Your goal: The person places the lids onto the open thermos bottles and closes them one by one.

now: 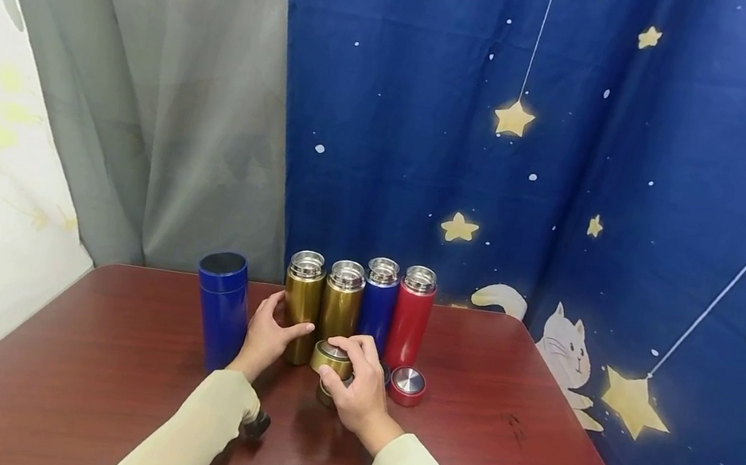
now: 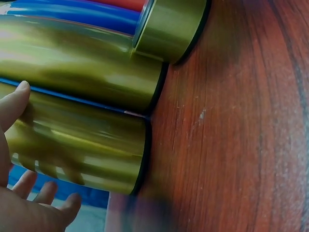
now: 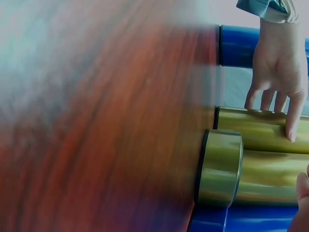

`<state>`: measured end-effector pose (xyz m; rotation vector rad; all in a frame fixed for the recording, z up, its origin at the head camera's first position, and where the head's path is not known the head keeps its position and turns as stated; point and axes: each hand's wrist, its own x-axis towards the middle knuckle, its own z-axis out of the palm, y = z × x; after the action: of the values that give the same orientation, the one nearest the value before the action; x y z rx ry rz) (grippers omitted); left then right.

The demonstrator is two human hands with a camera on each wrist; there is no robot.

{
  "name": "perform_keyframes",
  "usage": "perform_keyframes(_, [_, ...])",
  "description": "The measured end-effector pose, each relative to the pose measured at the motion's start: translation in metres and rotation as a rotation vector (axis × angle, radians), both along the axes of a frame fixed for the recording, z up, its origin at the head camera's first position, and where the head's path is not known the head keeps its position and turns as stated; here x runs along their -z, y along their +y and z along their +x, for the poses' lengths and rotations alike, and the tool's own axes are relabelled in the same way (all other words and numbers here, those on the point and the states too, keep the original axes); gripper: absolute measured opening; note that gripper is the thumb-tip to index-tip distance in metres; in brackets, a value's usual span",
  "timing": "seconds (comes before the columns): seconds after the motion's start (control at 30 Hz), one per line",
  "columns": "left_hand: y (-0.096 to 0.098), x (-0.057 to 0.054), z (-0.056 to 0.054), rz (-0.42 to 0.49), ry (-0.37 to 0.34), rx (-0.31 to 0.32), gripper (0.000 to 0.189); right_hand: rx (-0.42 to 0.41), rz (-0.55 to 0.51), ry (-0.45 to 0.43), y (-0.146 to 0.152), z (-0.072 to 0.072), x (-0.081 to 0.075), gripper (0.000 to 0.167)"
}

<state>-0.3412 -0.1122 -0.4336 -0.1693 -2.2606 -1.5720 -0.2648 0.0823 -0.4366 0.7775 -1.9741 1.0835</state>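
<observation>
My left hand point(image 1: 270, 338) grips the leftmost gold thermos bottle point(image 1: 303, 298), thumb across its front and fingers along its left side. This bottle stands upright and uncapped, its steel neck showing. Between thumb and fingers, my right hand point(image 1: 360, 387) holds a gold lid point(image 1: 323, 358) by its rim, silver top facing up. Just below that lid, a second gold lid point(image 3: 219, 169) rests on the table in front of the other gold bottle point(image 1: 341, 312). In the right wrist view, only a bit of the right thumb point(image 3: 302, 186) shows, and the held lid is out of sight.
Uncapped blue point(image 1: 377, 313) and red point(image 1: 410, 326) bottles complete the row. A red lid point(image 1: 408, 386) lies before them; a blue lid is mostly hidden behind my right hand. Left of my left hand stands a capped blue bottle point(image 1: 221, 314). Curtains hang behind the wooden table point(image 1: 471, 448).
</observation>
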Motion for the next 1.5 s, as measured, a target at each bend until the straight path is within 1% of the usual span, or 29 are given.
perform_keyframes(0.17, [0.000,0.000,0.000,0.089,-0.003,0.041,0.081,0.006,-0.010,0.014,-0.003,-0.001,-0.001,0.034])
perform_keyframes(0.3, [0.001,0.001,0.001,0.112,-0.003,0.052,0.082,0.020,-0.019,0.027,-0.004,-0.002,-0.002,0.034])
perform_keyframes(0.6, [0.001,0.000,0.006,0.069,-0.019,0.036,0.086,0.031,-0.051,0.029,-0.006,-0.003,-0.005,0.034])
perform_keyframes(0.8, [-0.001,-0.002,0.012,0.002,-0.036,0.007,0.086,0.022,-0.057,0.035,-0.007,-0.003,-0.003,0.036])
perform_keyframes(0.93, [-0.001,-0.002,0.014,-0.036,-0.039,-0.013,0.088,0.019,-0.068,0.016,-0.006,-0.003,-0.003,0.037])
perform_keyframes(1.1, [-0.001,-0.003,0.017,-0.036,-0.037,-0.012,0.087,0.014,-0.083,0.005,-0.006,-0.003,-0.005,0.038])
perform_keyframes(1.3, [0.000,-0.007,0.022,-0.010,-0.055,0.012,0.085,-0.001,-0.123,0.031,-0.008,-0.003,-0.007,0.040])
perform_keyframes(1.5, [0.001,-0.009,0.026,0.007,-0.059,0.013,0.085,0.004,-0.140,0.035,-0.009,-0.003,-0.012,0.041])
